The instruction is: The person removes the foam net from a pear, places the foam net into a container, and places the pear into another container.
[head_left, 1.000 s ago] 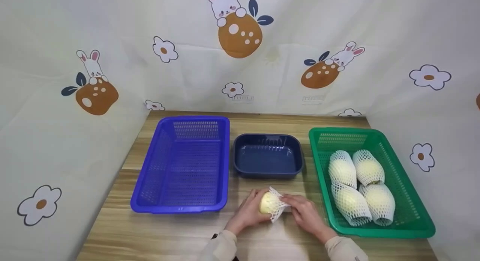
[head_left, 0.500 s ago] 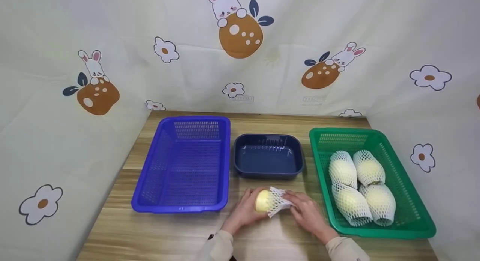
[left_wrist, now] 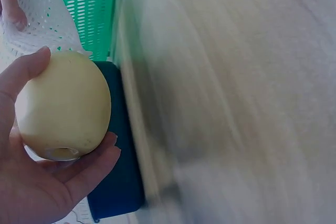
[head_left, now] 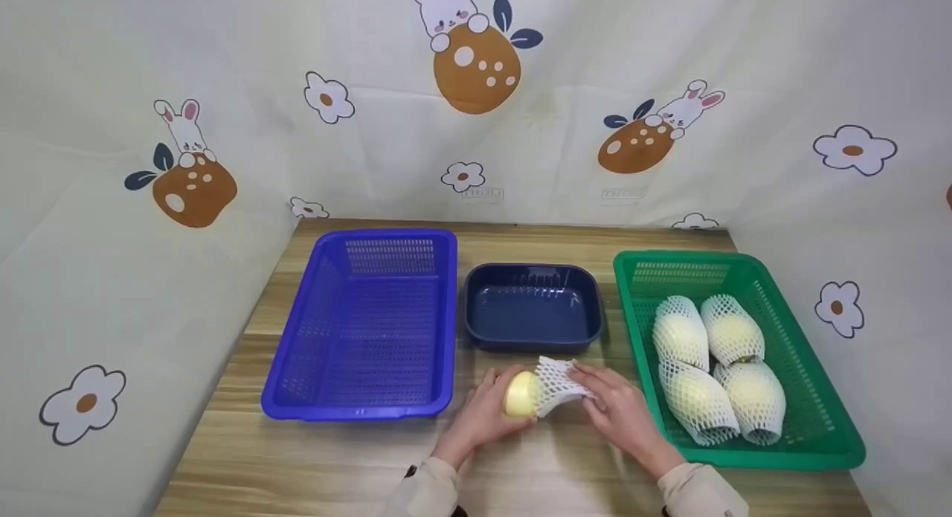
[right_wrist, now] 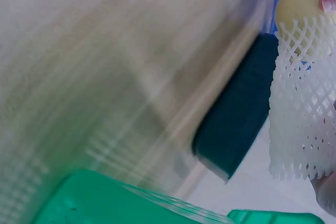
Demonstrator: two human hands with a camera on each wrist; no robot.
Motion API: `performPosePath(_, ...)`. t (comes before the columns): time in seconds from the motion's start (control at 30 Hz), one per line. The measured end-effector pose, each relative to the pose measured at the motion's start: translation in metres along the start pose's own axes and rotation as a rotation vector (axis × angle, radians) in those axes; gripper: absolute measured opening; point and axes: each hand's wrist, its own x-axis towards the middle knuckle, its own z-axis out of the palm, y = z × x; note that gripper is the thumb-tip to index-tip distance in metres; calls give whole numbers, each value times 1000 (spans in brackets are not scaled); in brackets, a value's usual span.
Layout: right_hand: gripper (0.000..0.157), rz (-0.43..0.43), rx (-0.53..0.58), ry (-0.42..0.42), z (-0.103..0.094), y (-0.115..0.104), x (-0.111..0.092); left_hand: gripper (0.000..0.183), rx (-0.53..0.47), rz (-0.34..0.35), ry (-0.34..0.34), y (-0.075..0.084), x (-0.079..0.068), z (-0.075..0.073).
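Note:
My left hand [head_left: 480, 414] grips a pale yellow fruit [left_wrist: 65, 103], round and smooth with a dimple at one end. In the left wrist view, the thumb lies over its top and the fingers curve beneath it. A white foam net sleeve [head_left: 559, 385] hangs at the fruit's right end; in the right wrist view it still overlaps part of the fruit. The sleeve's other end is pinched by my right hand [head_left: 623, 416], which is mostly out of its own wrist view. Both hands are close over the table in front of the dark blue dish [head_left: 532, 346].
At the left is a blue plastic basket [head_left: 357, 413] with nothing in it. A green basket [head_left: 818, 457] on the right holds several net-wrapped fruits [head_left: 732, 335]. The wooden table [head_left: 297, 472] meets patterned cloth walls [head_left: 372, 152] at the back and sides.
My right hand has drawn the foam sleeve to the right, leaving more of the fruit bare. The fruit and my left hand have shifted slightly left.

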Motion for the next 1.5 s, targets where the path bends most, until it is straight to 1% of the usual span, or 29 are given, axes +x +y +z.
performPosePath(0.1, 39, -9, -1, 9, -5, -1, 4, 74, 12, 10, 5, 4, 0, -5)
performPosePath(0.23, 38, -41, 7, 45, -12, -2, 10, 74, 11, 24, 21, 10, -2, -12)
performPosePath(0.33, 39, -59, 15, 75, -17, -4, 16, 73, 6, 50, 43, 13, -2, -18)
performPosePath(0.43, 39, -54, 21, 90, -23, -6, 22, 73, 8, 75, 64, 16, -1, -24)
performPosePath(0.53, 38, -42, 11, 99, -29, -8, 27, 73, 25, 92, 89, 19, 0, -33)
performPosePath(0.73, 38, -48, 4, 127, -40, -11, 41, 73, 72, 132, 162, 24, 6, -53)
performPosePath(0.87, 37, -50, -9, 134, -46, -11, 50, 72, 88, 154, 192, 28, 9, -65)
performPosePath(1.07, 37, -43, 0, 152, -52, -10, 60, 73, 94, 150, 206, 31, 12, -77)
performPosePath(1.27, 36, -22, 6, 163, -54, -10, 64, 73, 104, 151, 227, 31, 12, -83)
performPosePath(1.5, 36, -9, 12, 154, -53, -11, 65, 74, 116, 116, 219, 31, 12, -87)
